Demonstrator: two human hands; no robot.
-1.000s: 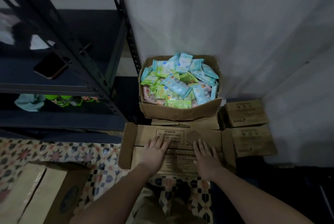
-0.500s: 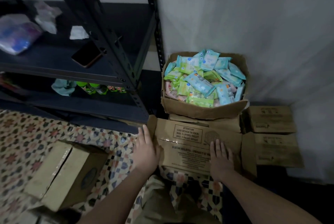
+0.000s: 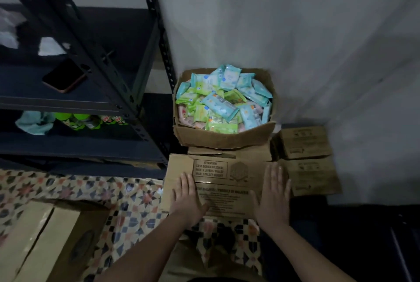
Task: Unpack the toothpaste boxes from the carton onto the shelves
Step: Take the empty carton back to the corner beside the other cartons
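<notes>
A brown cardboard carton (image 3: 227, 181) with printed stacking text lies on the floor in front of me, its top flaps closed. My left hand (image 3: 187, 197) rests flat on its left part, fingers together and extended. My right hand (image 3: 273, 195) lies flat on its right edge, fingers straight. Neither hand holds anything. No toothpaste boxes show; the carton's inside is hidden. The dark metal shelves (image 3: 68, 102) stand to the left.
Behind the carton an open box (image 3: 225, 138) holds several green and blue packets. Two small closed cartons (image 3: 306, 143) are stacked at the right by the wall. Another carton (image 3: 45, 240) lies at the lower left on patterned floor. A phone (image 3: 64, 78) lies on the shelf.
My left hand moved from the carton's left side onto its top, and my right hand slid toward the right edge. The carton's side flaps are folded in now. The view swung slightly.
</notes>
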